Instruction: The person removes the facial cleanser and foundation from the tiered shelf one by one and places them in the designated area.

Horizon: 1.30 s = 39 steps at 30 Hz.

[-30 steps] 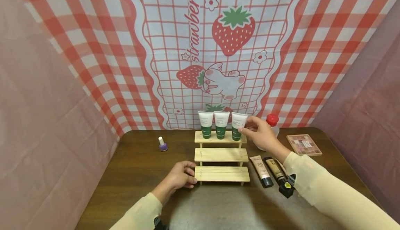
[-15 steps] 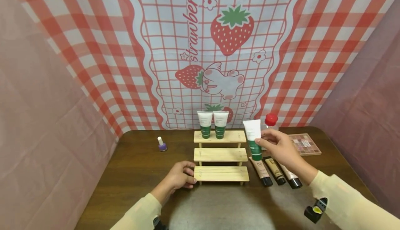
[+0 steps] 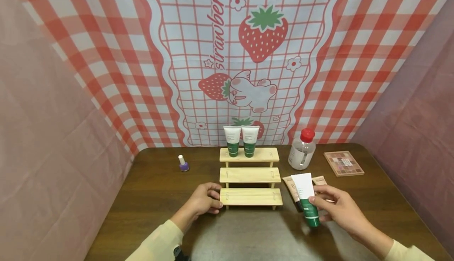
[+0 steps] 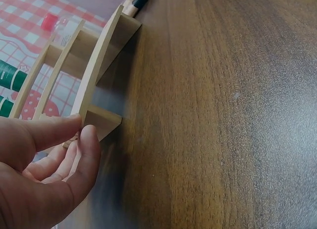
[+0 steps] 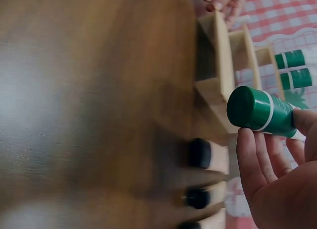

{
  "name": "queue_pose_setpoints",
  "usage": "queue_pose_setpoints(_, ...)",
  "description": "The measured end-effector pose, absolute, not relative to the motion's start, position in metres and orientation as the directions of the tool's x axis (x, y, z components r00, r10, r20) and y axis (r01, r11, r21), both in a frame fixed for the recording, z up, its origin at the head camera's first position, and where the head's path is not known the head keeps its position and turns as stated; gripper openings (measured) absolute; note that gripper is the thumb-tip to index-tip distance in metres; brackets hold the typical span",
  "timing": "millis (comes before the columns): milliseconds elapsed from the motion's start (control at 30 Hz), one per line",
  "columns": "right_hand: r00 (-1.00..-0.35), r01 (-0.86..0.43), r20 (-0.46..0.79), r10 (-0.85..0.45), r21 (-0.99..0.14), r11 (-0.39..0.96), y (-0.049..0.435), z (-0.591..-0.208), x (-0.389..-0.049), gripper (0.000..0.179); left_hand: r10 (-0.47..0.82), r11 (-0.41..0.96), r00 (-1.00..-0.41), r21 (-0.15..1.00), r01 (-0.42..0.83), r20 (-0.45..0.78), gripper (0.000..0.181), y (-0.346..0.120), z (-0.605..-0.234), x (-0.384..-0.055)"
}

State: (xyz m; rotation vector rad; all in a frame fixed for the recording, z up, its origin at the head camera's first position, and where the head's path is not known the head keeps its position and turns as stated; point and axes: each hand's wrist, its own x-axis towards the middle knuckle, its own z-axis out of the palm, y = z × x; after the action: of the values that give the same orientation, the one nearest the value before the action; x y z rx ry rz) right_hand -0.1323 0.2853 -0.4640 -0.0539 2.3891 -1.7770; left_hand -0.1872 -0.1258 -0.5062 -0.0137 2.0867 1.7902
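Note:
My right hand (image 3: 342, 207) grips a white and green squeeze tube (image 3: 307, 198), thumb on one side and fingers on the other. In the right wrist view its green cap (image 5: 242, 106) points toward the camera, raised over the table. My left hand (image 3: 203, 201) pinches the left end of the lowest tier of a three-tier wooden display stand (image 3: 251, 196); the left wrist view shows the thumb (image 4: 57, 131) at the board's end. Two matching tubes stand cap down on the top tier, a left tube (image 3: 232, 142) and another tube (image 3: 250, 141) beside it.
Beige cosmetic tubes (image 5: 217, 157) with black caps lie right of the stand, partly behind the held tube in the head view. Behind them are a red-capped clear bottle (image 3: 301, 154) and an eyeshadow palette (image 3: 344, 163). Purple nail polish (image 3: 183, 165) stands at left.
My right hand has taken the third tube off the top tier and carried it right and toward me, over the beige tubes. My left hand keeps its place on the stand.

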Motion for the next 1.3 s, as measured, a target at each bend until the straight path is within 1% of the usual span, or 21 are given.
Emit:
queue_pose_setpoints(167,-0.966,0.168,-0.213,-0.148,-0.948,0.272,0.289,-0.48,-0.118,0.053,0.241,0.182,-0.924,0.949,-0.257,-0.297,0.059,-0.126,-0.506,-0.188)
queue_pose_setpoints(333,-0.951,0.234,-0.277,-0.139,-0.936,0.264,0.286,-0.492,-0.109,0.057,0.247,0.18,-0.921,0.948,-0.261,-0.3,0.059,-0.126,-0.506,-0.188)
queue_pose_setpoints(467,-0.934,0.284,-0.33,-0.133,-0.916,0.283,0.283,-0.499,-0.105,0.057,0.249,0.18,-0.92,0.948,-0.262,-0.302,0.059,-0.127,-0.506,-0.187)
queue_pose_setpoints(600,-0.925,0.285,-0.344,-0.165,-0.911,0.299,0.281,-0.505,-0.102,0.054,0.252,0.179,-0.92,0.949,-0.26,-0.3,0.059,-0.127,-0.505,-0.187)
queue_pose_setpoints(767,-0.925,0.251,-0.315,-0.214,-0.927,0.28,0.277,-0.51,-0.1,0.054,0.246,0.177,-0.921,0.948,-0.265,-0.304,0.059,-0.126,-0.506,-0.189)
queue_pose_setpoints(933,-0.922,0.244,-0.31,-0.232,-0.93,0.273,0.276,-0.514,-0.097,0.053,0.245,0.176,-0.92,0.948,-0.267,-0.305,0.059,-0.125,-0.505,-0.189)
queue_pose_setpoints(1300,-0.902,0.266,-0.34,-0.266,-0.923,0.277,0.279,-0.52,-0.093,0.058,0.238,0.194,-0.922,0.945,-0.262,-0.304,0.059,-0.124,-0.504,-0.188)
